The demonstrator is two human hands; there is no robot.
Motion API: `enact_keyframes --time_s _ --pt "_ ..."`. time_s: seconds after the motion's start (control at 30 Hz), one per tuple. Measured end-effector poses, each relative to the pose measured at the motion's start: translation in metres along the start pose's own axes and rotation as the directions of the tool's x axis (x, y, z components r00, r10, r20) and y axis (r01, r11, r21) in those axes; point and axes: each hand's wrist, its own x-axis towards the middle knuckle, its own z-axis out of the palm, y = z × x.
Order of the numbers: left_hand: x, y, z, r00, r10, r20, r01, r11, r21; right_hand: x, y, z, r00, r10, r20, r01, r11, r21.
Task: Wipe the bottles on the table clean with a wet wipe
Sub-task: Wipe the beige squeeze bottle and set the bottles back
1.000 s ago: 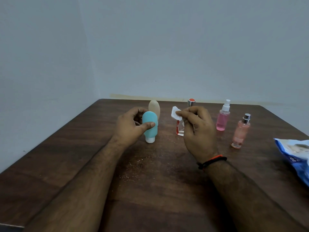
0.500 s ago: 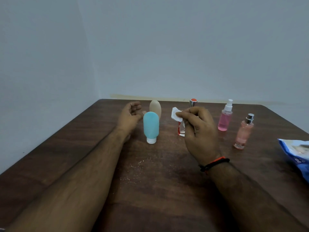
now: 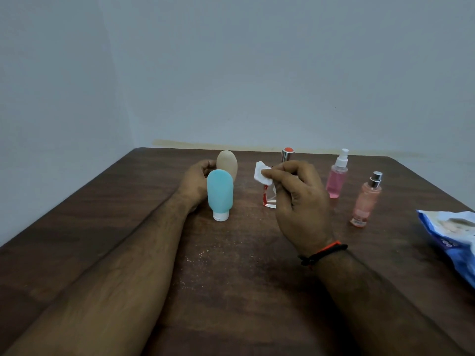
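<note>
While right fingers [image 3: 267, 173] pinch a wipe [image 3: 261, 173], dusty brown table [image 3: 231, 278] meets bare walls [image 3: 257, 73]

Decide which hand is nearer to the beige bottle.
Left. The left hand is right beside the beige bottle, reaching for it; the right hand is off to its right, pinching the wet wipe.

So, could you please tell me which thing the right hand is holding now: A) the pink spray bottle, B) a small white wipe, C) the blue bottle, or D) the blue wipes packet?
B: the right hand pinches the small white wipe in its fingertips, raised above the table, apart from the bottles.
</note>
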Motion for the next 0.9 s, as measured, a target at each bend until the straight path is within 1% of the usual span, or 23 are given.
enact_keyframes --time_s 0.13,0.33,0.4,0.47,0.53,0.57,0.6,0.63,0.67,0.7,0.73,0.77,0.8,0.83,0.87,0.9 --pt "-0.005 0.003 0.002 0.999 0.021 -0.048 -0.021 1.000 0.006 0.000 0.002 0.000 1.000 -0.001 -0.020 0.001 1.000 0.008" --pt "-0.009 0.004 -0.001 0.999 0.032 -0.024 -0.031 0.999 0.035 0.001 0.006 -0.001 0.998 0.032 -0.049 -0.031 0.999 0.014" --pt "-0.013 0.004 -0.004 0.999 0.031 -0.018 -0.031 0.999 -0.009 0.005 0.011 -0.005 0.991 0.087 -0.098 -0.084 0.996 0.038" --pt "-0.017 0.004 -0.009 0.999 -0.003 -0.040 -0.001 0.994 -0.113 0.008 0.015 -0.010 0.966 0.178 -0.186 -0.168 0.983 0.068" --pt "-0.019 0.003 -0.018 0.988 -0.050 -0.149 0.017 0.977 -0.210 0.010 0.018 -0.015 0.911 0.298 -0.284 -0.279 0.955 0.106" --pt "-0.021 0.004 -0.022 0.970 -0.048 -0.238 -0.010 0.971 -0.238 0.012 0.019 -0.017 0.875 0.368 -0.315 -0.350 0.930 0.114" --pt "-0.024 0.007 -0.026 0.938 -0.016 -0.347 -0.068 0.971 -0.231 0.012 0.020 -0.019 0.836 0.440 -0.328 -0.431 0.897 0.104" --pt "-0.029 0.013 -0.029 0.882 0.055 -0.468 -0.148 0.975 -0.166 0.012 0.023 -0.019 0.797 0.506 -0.330 -0.507 0.857 0.090" --pt "-0.037 0.021 -0.030 0.801 0.155 -0.579 -0.227 0.972 -0.054 0.012 0.025 -0.019 0.762 0.561 -0.323 -0.568 0.819 0.082" --pt "-0.047 0.032 -0.028 0.706 0.274 -0.653 -0.303 0.950 0.071 0.011 0.028 -0.018 0.733 0.604 -0.313 -0.611 0.787 0.085" --pt "-0.061 0.046 -0.022 0.628 0.386 -0.676 -0.380 0.910 0.167 0.010 0.029 -0.019 0.714 0.630 -0.304 -0.636 0.766 0.093" --pt "-0.075 0.059 -0.012 0.588 0.484 -0.648 -0.457 0.860 0.227 0.010 0.030 -0.019 0.700 0.646 -0.303 -0.651 0.752 0.099" --pt "-0.090 0.072 0.004 0.595 0.558 -0.578 -0.532 0.813 0.237 0.009 0.030 -0.019 0.689 0.661 -0.296 -0.667 0.738 0.096" --pt "-0.104 0.080 0.023 0.646 0.596 -0.476 -0.578 0.790 0.206 0.008 0.032 -0.019 0.675 0.682 -0.281 -0.690 0.719 0.086" --pt "-0.119 0.085 0.044 0.719 0.593 -0.364 -0.582 0.799 0.153 0.007 0.034 -0.018 0.661 0.706 -0.255 -0.716 0.694 0.067" --pt "-0.131 0.087 0.065 0.786 0.557 -0.269 -0.552 0.828 0.104 0.006 0.035 -0.017 0.653 0.723 -0.227 -0.734 0.678 0.048"
